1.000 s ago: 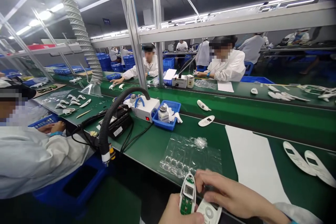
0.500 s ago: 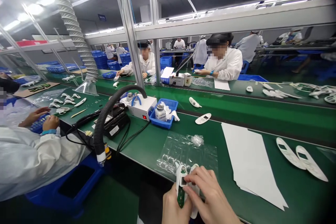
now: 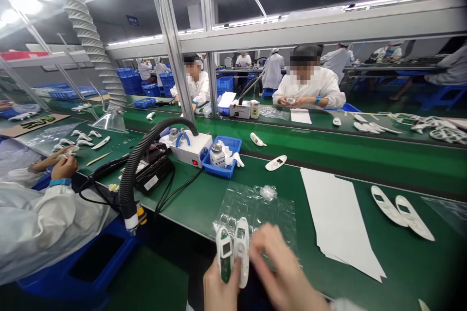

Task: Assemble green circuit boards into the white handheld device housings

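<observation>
My left hand [image 3: 221, 284] is closed around two long white plastic housing halves, held side by side and upright at the table's front edge. The left one [image 3: 220, 242] carries a green circuit board [image 3: 225, 272] and a dark square display framed in white. The other half [image 3: 244, 231] is turned with its inner side to me, the left thumb across its lower part. Just right of them is my right hand [image 3: 279, 267], apart from both pieces and smeared by motion; its fingers look bent, and whether anything is between them cannot be made out.
Behind my hands lies a clear plastic sheet [image 3: 255, 204] with small square pieces. White paper [image 3: 339, 218] and two housing halves [image 3: 414, 216] lie to the right. A blue tray [image 3: 226, 173] with a bottle, a white box [image 3: 191, 149] and a black hose [image 3: 127, 180] stand left; a co-worker's sleeve [image 3: 47, 228] is beyond.
My right hand has come off the display area of the housing and moved slightly right. The left hand has shifted left with both halves, now more plainly in view.
</observation>
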Tool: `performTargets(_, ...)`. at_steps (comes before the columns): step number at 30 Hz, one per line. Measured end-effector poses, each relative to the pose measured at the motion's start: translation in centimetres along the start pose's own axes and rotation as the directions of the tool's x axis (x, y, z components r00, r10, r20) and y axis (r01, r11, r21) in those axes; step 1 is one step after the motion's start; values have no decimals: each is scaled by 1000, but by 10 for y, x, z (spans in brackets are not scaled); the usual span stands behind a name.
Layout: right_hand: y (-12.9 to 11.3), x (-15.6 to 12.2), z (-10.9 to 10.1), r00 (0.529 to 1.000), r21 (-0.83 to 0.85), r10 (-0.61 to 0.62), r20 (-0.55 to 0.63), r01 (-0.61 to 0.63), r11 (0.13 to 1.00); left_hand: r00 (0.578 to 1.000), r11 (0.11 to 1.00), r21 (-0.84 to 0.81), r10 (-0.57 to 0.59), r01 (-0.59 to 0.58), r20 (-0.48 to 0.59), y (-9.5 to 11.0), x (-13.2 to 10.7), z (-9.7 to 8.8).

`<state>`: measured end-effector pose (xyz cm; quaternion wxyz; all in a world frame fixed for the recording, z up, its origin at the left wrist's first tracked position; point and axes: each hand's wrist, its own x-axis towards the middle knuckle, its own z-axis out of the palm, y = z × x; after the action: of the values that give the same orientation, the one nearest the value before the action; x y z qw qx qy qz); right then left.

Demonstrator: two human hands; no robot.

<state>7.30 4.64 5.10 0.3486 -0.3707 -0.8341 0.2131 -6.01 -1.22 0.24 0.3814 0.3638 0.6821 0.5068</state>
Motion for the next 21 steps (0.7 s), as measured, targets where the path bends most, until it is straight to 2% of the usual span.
performTargets(1, 18, 15, -8, 998, -116, 61, 25, -58, 992, 997, 997, -37, -70, 70, -11, -2, 2, -3)
performTargets(3, 61, 46, -19, 993, -374, 111, 49, -85, 923, 986, 980, -117, -167, 164, -19, -4, 7, -9)
performTargets(6, 117, 75, -24, 984, -436, 167, 68, -121, 892, 983, 961, -221, -180, 167, -43, -2, 11, -15)
performTargets(8, 130, 75, -25, 980, -432, 185, 72, -137, 891, 983, 955, -253, -174, 155, -55, 0, 14, -17)
performTargets(10, 124, 60, -24, 978, -436, 200, 58, -155, 887, 984, 945, -289, -175, 155, -44, 0, 15, -17)
performTargets(12, 107, 37, -22, 969, -391, 236, 67, -192, 900, 982, 932, -320, -188, 169, -26, -1, 17, -14)
performTargets(16, 80, -6, -12, 908, -251, 392, 148, -349, 903, 976, 924, -327, -217, 200, -15, -1, 17, -8)
performTargets(21, 72, -26, 7, 853, -175, 518, 66, -502, 847, 976, 939, -278, -215, 200, -22, 3, 14, -3)
